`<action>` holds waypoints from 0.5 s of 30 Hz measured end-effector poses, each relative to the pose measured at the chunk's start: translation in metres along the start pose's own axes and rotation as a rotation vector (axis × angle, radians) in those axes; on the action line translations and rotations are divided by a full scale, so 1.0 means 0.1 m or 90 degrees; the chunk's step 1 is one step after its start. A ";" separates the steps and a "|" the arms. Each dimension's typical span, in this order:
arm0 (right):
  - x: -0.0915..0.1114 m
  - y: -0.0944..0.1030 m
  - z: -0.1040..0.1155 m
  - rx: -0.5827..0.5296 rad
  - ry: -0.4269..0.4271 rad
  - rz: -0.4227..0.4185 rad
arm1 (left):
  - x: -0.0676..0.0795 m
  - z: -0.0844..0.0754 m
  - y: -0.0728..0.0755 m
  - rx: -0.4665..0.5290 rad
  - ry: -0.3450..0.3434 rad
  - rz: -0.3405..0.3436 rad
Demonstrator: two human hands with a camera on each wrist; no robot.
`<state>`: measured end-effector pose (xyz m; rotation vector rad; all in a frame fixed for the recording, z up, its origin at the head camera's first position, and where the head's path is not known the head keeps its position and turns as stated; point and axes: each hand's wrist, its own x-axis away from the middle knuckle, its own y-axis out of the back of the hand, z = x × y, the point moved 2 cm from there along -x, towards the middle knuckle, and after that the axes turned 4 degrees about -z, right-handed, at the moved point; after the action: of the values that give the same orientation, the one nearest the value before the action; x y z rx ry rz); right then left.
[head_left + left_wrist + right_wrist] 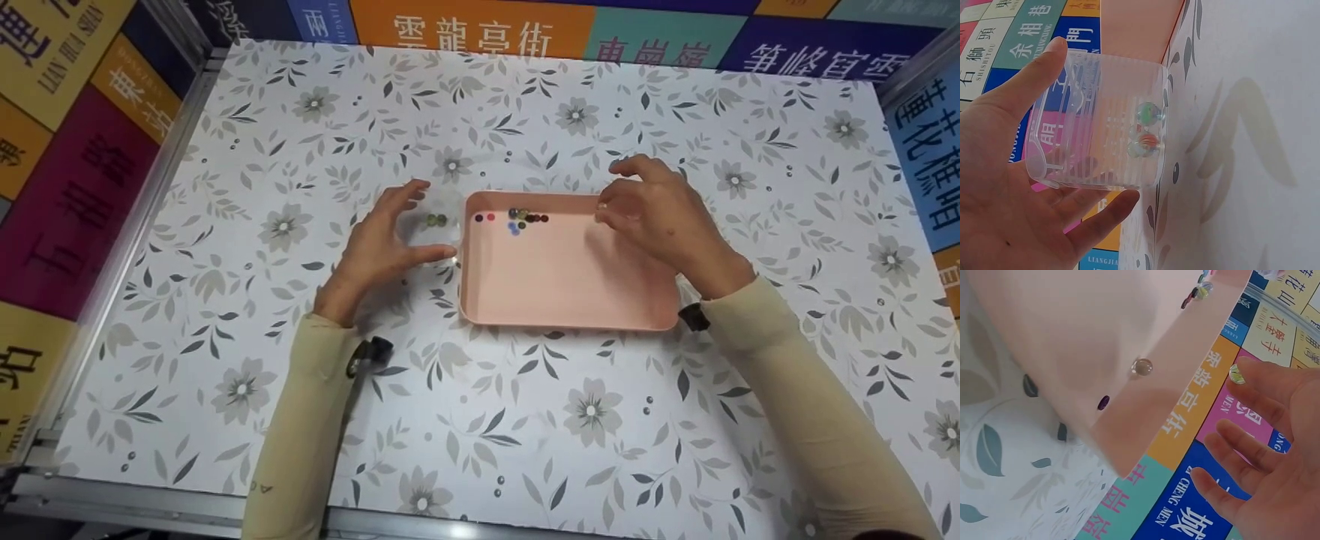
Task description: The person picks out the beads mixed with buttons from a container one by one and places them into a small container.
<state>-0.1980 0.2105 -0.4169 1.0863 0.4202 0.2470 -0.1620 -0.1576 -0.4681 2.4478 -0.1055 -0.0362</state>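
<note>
My left hand [375, 236] curves round a small clear plastic box [1095, 121], thumb on one side and fingers on the other. Inside lie a green-swirled marble [1148, 113] and an orange-streaked marble [1148, 142]. Directly to the box's right is a shallow pink tray [570, 292]. Above the tray's far right part, my right hand [664, 214] pinches a clear marble with yellow-green streaks [1237, 374] between thumb and index finger; its other fingers are spread. Another clear marble [1143, 367] and a dark purple piece [1103, 403] are in the tray, hidden by the right hand in the head view.
Several marbles and small coloured pieces [519, 217] cluster near the tray's far left corner, with a red piece [490, 217] beside them. Floral paper [300, 420] covers the table. Colourful printed panels [472, 30] stand behind and at the sides.
</note>
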 end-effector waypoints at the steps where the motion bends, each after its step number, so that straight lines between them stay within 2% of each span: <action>1: 0.00 0.00 0.00 0.000 0.001 0.000 | 0.00 0.00 0.00 0.002 0.000 0.000; 9: -0.01 -0.02 0.02 -0.005 0.012 -0.004 | 0.00 0.01 0.00 0.004 0.011 0.001; 15: -0.04 -0.03 0.05 -0.010 0.029 -0.010 | 0.00 0.01 0.00 -0.001 -0.003 0.002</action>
<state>-0.1996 0.2039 -0.4168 1.0629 0.4664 0.2616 -0.1618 -0.1581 -0.4691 2.4468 -0.1119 -0.0415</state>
